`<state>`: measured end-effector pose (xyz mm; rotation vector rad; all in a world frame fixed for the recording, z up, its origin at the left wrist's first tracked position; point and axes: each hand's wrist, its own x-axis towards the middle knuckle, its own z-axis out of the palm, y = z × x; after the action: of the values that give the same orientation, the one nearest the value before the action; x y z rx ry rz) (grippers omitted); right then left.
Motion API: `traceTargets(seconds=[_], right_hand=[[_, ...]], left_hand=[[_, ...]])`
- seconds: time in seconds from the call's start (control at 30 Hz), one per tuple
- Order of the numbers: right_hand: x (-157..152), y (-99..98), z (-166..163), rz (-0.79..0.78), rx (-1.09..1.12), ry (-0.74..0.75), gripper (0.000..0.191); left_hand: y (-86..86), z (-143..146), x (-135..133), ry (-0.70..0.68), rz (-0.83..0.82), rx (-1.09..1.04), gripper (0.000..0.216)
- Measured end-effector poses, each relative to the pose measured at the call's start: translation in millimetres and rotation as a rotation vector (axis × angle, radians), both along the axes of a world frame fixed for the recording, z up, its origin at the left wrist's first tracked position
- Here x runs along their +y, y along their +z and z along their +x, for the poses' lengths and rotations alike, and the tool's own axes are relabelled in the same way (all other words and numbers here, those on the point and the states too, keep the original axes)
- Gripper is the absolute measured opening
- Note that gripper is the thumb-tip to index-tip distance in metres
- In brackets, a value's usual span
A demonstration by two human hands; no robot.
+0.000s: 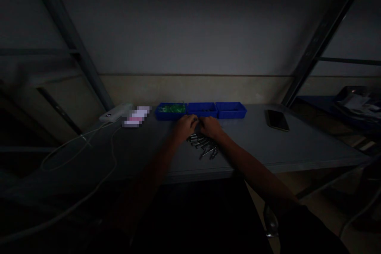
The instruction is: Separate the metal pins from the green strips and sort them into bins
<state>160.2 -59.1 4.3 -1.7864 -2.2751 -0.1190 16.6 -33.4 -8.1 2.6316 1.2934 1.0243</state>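
My left hand (pixel 185 126) and my right hand (pixel 210 127) are close together over the grey table, just in front of the blue bins. Both have their fingers bent inward and closed. Something small and dark shows at the fingertips, but the dim light hides what it is. Directly below and between them lies a loose pile of shiny metal bolt-like parts (pixel 205 145). Behind my hands, the middle blue bin (pixel 203 113) has small dark pieces in it. Green material fills the left blue bin (pixel 169 117).
The right blue bin (pixel 231 115) stands against the back wall. Farther right lies a phone (pixel 277 120). A white power strip (pixel 116 113) and its cable (pixel 113 147) lie at the left, next to a blurred-out item (pixel 137 117). Metal uprights flank the table (pixel 256 147).
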Motion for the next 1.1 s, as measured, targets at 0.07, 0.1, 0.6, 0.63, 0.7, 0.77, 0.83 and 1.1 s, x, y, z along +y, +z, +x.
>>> traceTargets(seconds=[0.07, 0.1, 0.6, 0.63, 0.7, 0.77, 0.83, 1.1], right_hand=[[0, -0.4, 1, 0.004, 0.004, -0.004, 0.032], [0, -0.5, 1, 0.004, 0.007, -0.004, 0.032], [-1, 3.9, 0, 0.059, 0.138, 0.179, 0.034], [0, 3.9, 2, 0.061, 0.148, 0.182, 0.034], [3, 3.2, 7, 0.066, 0.166, 0.122, 0.035], [9, 1.9, 15, 0.081, 0.195, -0.018, 0.038], [17, 0.7, 27, 0.116, 0.242, -0.184, 0.042], [42, -0.6, 55, 0.189, 0.352, -0.474, 0.044]], left_hand=[[-0.1, 2, -2, 0.025, 0.000, 0.014, 0.017], [-0.2, 3, -2, 0.035, -0.003, 0.017, 0.017], [5.3, 5, -3, 0.222, -0.068, 0.015, 0.032], [5.8, 4, -3, 0.201, -0.104, -0.017, 0.034], [6.6, 2, -2, 0.148, -0.166, -0.085, 0.038], [6.4, -2, -1, 0.090, -0.234, -0.110, 0.039], [4.6, -8, 2, 0.006, -0.340, -0.068, 0.032], [-5.5, -23, 13, -0.056, -0.506, 0.059, 0.010]])
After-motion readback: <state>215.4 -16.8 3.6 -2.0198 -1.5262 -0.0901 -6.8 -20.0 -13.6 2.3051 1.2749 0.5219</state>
